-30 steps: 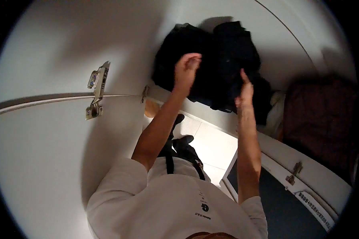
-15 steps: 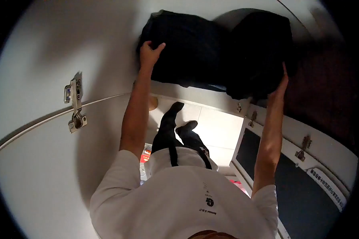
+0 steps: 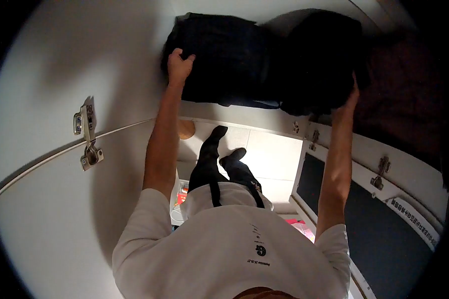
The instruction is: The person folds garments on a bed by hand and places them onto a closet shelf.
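Two piles of dark cloth lie side by side in a white cabinet. My left hand (image 3: 179,67) grips the left edge of the folded dark blue cloth (image 3: 229,60), its thumb and a fingertip showing and the other fingers hard to make out. At the other end, my right hand (image 3: 349,101) is wrapped round the lower right side of the black cloth bundle (image 3: 317,65). Its fingers point up along the bundle and are partly hidden in shadow. The two piles touch in the middle.
Dark red cloth (image 3: 401,89) lies right of the bundle. An open white door with a metal hinge (image 3: 90,134) stands left. The shelf's front edge (image 3: 244,119) runs below the piles. A dark panel (image 3: 374,219) and more hinges are at lower right.
Both hands have moved apart from above the cloth to its outer sides. The left pile looks flatter and wider than a second ago. Since half a second ago, the view has shifted only slightly.
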Action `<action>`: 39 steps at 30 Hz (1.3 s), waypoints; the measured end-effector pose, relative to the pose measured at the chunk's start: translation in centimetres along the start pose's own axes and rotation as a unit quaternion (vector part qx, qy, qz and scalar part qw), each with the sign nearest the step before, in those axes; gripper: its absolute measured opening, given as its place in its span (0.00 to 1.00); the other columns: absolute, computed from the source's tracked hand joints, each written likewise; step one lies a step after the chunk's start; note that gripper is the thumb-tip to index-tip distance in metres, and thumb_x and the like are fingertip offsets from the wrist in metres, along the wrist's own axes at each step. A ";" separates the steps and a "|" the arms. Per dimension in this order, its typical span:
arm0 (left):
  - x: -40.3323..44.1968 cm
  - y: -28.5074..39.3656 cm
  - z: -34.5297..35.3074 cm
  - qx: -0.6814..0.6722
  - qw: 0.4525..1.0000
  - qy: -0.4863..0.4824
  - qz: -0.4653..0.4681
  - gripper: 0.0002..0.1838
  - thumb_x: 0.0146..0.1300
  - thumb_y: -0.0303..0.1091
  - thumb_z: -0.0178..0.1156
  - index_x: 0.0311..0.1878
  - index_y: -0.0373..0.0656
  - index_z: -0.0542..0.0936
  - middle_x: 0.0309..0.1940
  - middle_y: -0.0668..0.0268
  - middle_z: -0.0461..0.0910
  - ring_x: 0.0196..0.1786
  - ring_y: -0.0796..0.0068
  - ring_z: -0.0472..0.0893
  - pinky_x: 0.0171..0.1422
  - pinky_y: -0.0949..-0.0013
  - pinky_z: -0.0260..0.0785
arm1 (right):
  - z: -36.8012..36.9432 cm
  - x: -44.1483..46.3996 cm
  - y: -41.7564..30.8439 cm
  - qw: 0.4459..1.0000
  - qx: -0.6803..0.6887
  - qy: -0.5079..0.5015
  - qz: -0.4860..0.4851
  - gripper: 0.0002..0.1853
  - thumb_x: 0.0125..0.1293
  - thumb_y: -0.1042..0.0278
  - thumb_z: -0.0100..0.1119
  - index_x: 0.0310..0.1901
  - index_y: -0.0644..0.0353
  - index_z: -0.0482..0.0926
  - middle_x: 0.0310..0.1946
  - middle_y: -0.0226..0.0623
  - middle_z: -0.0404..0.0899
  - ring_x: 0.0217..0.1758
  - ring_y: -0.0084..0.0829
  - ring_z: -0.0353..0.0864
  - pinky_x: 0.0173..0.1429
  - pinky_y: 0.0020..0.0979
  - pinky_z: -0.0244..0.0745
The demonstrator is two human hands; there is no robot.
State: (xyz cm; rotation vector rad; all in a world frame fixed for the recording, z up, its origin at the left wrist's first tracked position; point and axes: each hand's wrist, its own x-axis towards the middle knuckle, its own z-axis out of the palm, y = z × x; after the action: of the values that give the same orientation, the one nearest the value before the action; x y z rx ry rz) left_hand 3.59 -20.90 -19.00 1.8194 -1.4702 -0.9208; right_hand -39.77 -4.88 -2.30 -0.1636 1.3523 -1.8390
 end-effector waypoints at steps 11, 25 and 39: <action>-0.1 1.9 0.9 -0.194 0.978 -0.046 -0.054 0.43 0.48 0.33 0.79 0.66 0.29 0.71 0.62 0.47 0.77 0.63 0.56 0.78 0.69 0.61 0.68 | 0.0 -0.4 -0.7 0.999 0.006 0.034 0.036 0.28 0.70 0.54 0.61 0.64 0.65 0.75 0.66 0.44 0.75 0.65 0.46 0.75 0.70 0.43 0.69; -13.5 11.4 4.7 -0.056 0.897 0.113 0.425 0.20 0.65 0.44 0.56 0.52 0.38 0.81 0.60 0.48 0.71 0.60 0.44 0.72 0.61 0.49 0.69 | 0.1 -1.3 -0.8 0.998 0.040 -0.011 0.041 0.25 0.74 0.58 0.55 0.65 0.65 0.73 0.65 0.45 0.75 0.66 0.47 0.75 0.72 0.45 0.69; -18.9 11.7 -2.9 -0.202 0.949 -0.026 0.240 0.28 0.54 0.19 0.66 0.61 0.36 0.73 0.53 0.45 0.81 0.57 0.44 0.82 0.64 0.57 0.72 | -0.2 -2.3 -2.9 0.999 -0.021 0.010 -0.030 0.29 0.71 0.55 0.59 0.66 0.67 0.73 0.66 0.45 0.73 0.68 0.46 0.71 0.74 0.43 0.64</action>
State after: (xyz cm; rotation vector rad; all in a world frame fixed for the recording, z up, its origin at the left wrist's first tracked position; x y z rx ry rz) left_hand -3.07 -4.50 -5.22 1.0850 -1.5249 -0.9361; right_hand -39.96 -2.98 0.87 -0.2096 1.4151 -1.8675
